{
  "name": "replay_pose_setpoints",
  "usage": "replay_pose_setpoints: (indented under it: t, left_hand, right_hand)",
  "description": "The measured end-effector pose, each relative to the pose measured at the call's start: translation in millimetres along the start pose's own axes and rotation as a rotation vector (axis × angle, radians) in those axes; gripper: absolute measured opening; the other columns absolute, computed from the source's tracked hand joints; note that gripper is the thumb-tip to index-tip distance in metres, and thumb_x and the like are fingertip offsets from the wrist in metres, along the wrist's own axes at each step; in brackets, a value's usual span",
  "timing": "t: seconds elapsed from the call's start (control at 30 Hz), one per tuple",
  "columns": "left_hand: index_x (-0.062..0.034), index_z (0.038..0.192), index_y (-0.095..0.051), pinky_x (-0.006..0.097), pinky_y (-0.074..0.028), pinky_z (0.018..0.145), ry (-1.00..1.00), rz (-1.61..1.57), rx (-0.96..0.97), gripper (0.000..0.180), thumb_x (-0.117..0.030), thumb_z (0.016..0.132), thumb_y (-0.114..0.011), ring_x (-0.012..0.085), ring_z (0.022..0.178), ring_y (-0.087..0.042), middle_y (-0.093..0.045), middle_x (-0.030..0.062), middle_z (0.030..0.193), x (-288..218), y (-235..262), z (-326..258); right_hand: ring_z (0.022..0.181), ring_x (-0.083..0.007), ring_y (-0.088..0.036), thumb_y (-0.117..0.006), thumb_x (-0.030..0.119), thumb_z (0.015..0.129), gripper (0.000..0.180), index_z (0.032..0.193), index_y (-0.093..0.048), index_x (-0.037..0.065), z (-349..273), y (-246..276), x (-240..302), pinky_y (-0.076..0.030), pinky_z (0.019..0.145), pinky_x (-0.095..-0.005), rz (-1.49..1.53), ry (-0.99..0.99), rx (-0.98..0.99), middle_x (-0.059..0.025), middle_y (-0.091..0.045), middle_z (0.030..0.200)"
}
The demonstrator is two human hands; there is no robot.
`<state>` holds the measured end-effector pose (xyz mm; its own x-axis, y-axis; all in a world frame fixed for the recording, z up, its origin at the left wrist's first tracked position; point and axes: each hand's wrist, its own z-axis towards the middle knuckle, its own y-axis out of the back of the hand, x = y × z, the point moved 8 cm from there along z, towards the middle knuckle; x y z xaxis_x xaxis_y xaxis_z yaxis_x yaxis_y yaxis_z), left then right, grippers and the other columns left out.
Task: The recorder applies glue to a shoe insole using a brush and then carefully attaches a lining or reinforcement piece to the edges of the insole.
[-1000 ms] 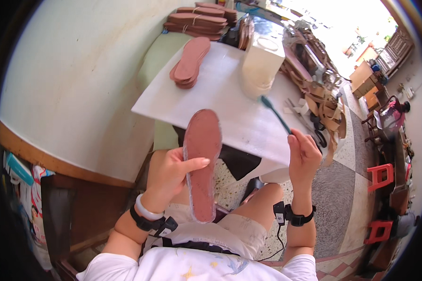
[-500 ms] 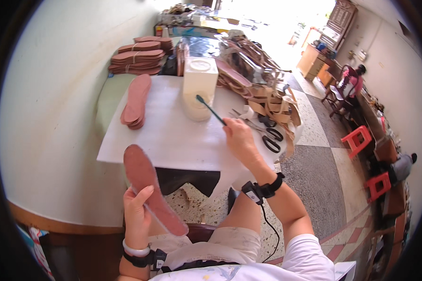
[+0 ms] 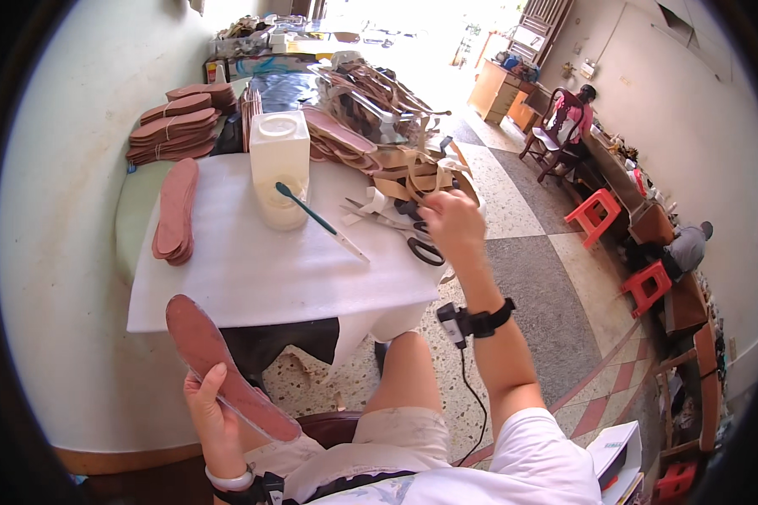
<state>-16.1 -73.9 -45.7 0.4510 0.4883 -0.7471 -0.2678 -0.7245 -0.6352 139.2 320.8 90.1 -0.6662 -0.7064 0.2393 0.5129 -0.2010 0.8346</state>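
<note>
My left hand [image 3: 214,421] grips a reddish-brown insole [image 3: 237,389] with the thumb across its face, tilted over my lap at the table's near edge. My right hand [image 3: 456,225] is at the heap of tan strips [image 3: 425,177], its fingers curled together; what they pinch is hidden. Just below that hand lie black-handled scissors [image 3: 425,251], partly covered. A teal-headed brush [image 3: 320,220] rests, out of my hand, with its head against a pale square plastic container [image 3: 280,156] and its handle slanting onto the white sheet.
A small pile of insoles [image 3: 175,215] lies on the left of the white-covered table [image 3: 227,286]. Bundled insoles [image 3: 173,130] are stacked behind it. More cut pieces [image 3: 370,93] crowd the back right. Red stools [image 3: 594,215] and two seated people [image 3: 573,118] are across the floor.
My right hand has let go of the brush and moved right to the tan strips. The view has turned to the right; the insole stays in my left hand.
</note>
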Motion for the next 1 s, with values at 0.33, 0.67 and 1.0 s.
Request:
replay_pose_setpoints:
  t: [0.33, 0.67, 1.0]
  left_hand:
    - [-0.0040, 0.102, -0.061, 0.027, -0.049, 0.080, -0.023, 0.025, 0.006, 0.026, 0.000, 0.078, -0.068, 0.0136, 0.086, -0.062, -0.066, 0.0054, 0.098, 11.9, -7.0, 7.0]
    - [-0.0047, 0.103, -0.059, 0.029, -0.050, 0.076, 0.022, 0.037, 0.014, 0.027, -0.001, 0.078, -0.068, 0.0139, 0.080, -0.060, -0.064, 0.0048, 0.094, 7.1, -3.9, 2.3]
    - [-0.0066, 0.101, -0.060, 0.032, -0.051, 0.069, 0.007, 0.034, -0.077, 0.025, -0.002, 0.078, -0.067, 0.0135, 0.076, -0.059, -0.063, 0.0029, 0.088, 8.8, -0.8, -0.8]
  right_hand:
    - [0.069, -0.0239, -0.067, -0.063, 0.021, 0.082, 0.021, 0.090, -0.070, 0.004, 52.4, 34.6, -84.7, -0.053, 0.067, -0.0338, 0.333, -0.110, -0.018, -0.0122, -0.069, 0.074]
    - [0.083, -0.0287, -0.066, -0.061, 0.022, 0.081, 0.019, 0.087, -0.072, 0.008, 74.6, -15.6, -64.2, -0.053, 0.077, -0.0348, -0.003, 0.082, 0.342, -0.0144, -0.069, 0.088]
    - [0.065, -0.0154, -0.064, -0.064, 0.019, 0.085, 0.022, 0.100, -0.070, 0.004, 121.9, 33.5, -35.3, -0.050, 0.064, -0.0300, 0.500, 0.131, -0.008, -0.0117, -0.069, 0.074]
